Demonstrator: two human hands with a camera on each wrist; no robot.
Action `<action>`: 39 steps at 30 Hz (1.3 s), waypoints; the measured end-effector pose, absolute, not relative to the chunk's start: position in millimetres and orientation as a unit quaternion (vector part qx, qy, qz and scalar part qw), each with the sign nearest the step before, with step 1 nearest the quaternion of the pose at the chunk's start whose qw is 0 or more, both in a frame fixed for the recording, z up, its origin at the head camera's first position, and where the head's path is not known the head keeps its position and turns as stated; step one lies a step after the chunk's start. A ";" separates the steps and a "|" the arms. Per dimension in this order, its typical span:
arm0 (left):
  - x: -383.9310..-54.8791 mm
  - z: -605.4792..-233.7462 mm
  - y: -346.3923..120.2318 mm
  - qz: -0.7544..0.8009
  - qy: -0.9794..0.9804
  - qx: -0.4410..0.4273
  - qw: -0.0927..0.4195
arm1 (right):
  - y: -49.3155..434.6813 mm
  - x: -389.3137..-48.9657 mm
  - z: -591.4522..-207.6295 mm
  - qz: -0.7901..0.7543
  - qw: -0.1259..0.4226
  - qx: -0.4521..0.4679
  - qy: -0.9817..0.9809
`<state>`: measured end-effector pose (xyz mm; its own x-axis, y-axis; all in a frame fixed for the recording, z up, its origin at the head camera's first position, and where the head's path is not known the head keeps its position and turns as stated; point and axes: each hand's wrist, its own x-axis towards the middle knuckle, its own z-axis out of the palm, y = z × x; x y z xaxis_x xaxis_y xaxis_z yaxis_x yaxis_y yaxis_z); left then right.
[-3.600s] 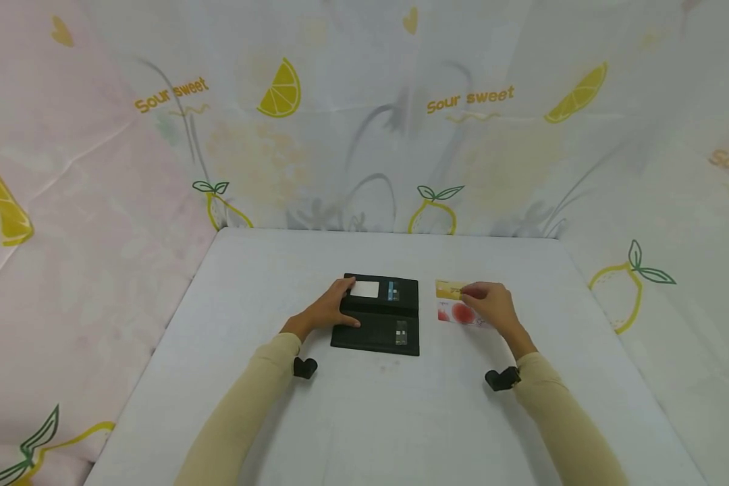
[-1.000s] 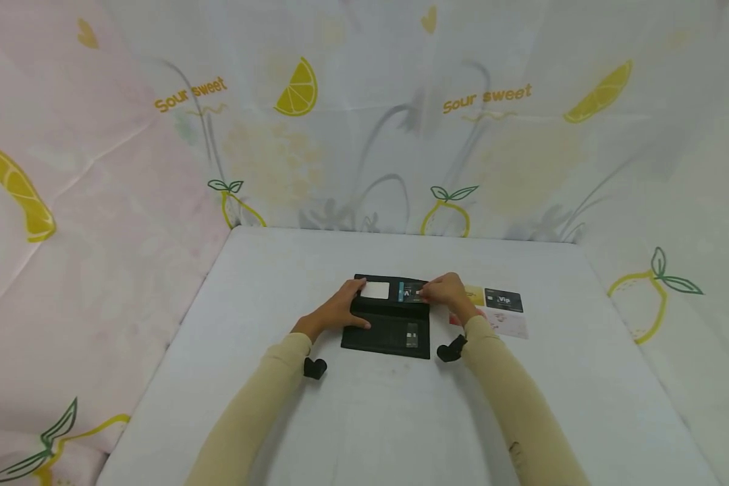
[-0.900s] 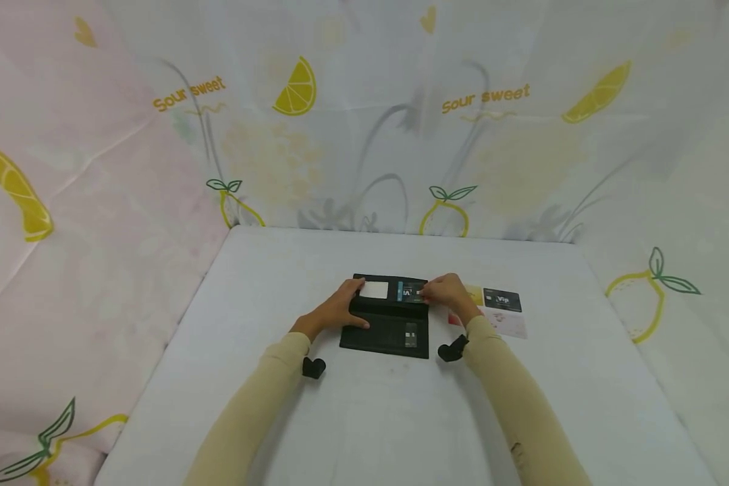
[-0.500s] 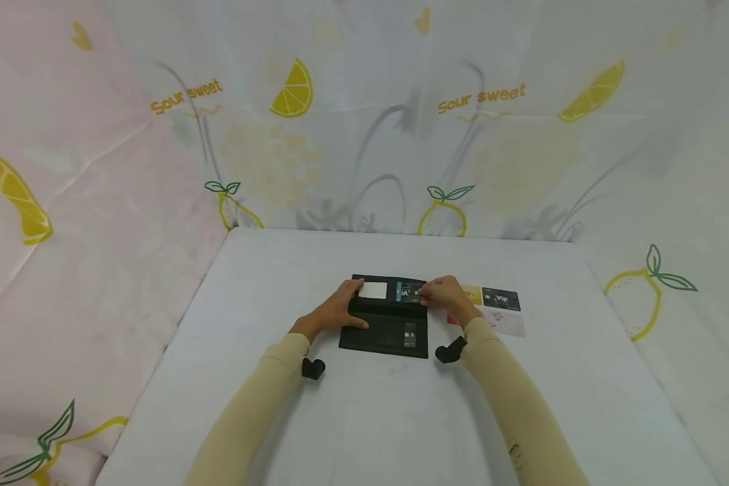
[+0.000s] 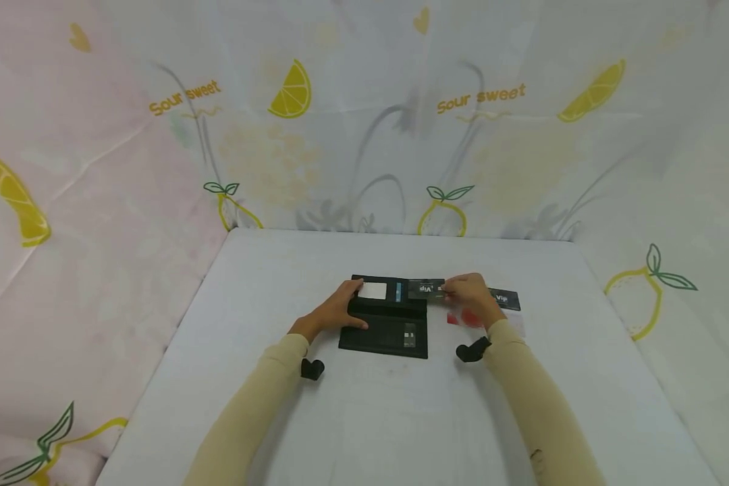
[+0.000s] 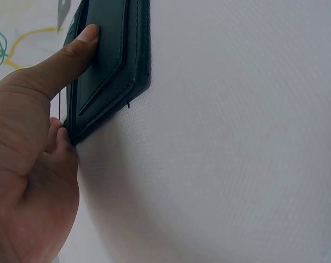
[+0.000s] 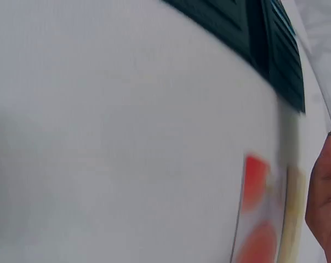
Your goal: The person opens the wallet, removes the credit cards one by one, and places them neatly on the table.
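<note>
A black wallet [image 5: 379, 332] lies spread on the white table. My left hand [image 5: 331, 314] holds its left edge, thumb [image 6: 72, 57] on the inner leather and the other fingers round the edge. Between thumb and fingertips, my right hand [image 5: 475, 295] pinches the right end of a black VIP card [image 5: 424, 289], lettering upside down. This card overlaps the wallet's upper right part and sticks out past its edge. A blue-striped card [image 5: 398, 291] shows in the upper half beside a white rectangle [image 5: 372, 290]. In the lower half sits a clear and grey card [image 5: 410, 335].
Right of the wallet, partly under my right hand and wrist, lie another black VIP card [image 5: 505, 299], a red fruit card [image 5: 462, 318] and a yellow card [image 7: 292, 213]. Printed lemon cloth [image 5: 364, 135] rises behind the table and at both sides.
My right hand went from the loose cards to the wallet, then moved right with the black VIP card, which slid rightward from the wallet's upper half. My left hand keeps its hold.
</note>
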<state>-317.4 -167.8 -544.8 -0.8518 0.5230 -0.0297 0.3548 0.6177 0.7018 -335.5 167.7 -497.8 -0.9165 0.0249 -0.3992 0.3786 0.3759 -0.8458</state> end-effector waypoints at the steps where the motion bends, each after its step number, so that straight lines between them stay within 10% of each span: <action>1: -317.5 -545.2 -168.3 0.358 0.893 0.244 0.116 | 175.0 -334.9 -496.4 -0.543 0.160 0.124 0.815; 39: -319.0 -546.0 -163.2 0.355 0.897 0.231 0.125 | 364.0 -294.7 -492.7 -0.606 -0.014 0.348 0.715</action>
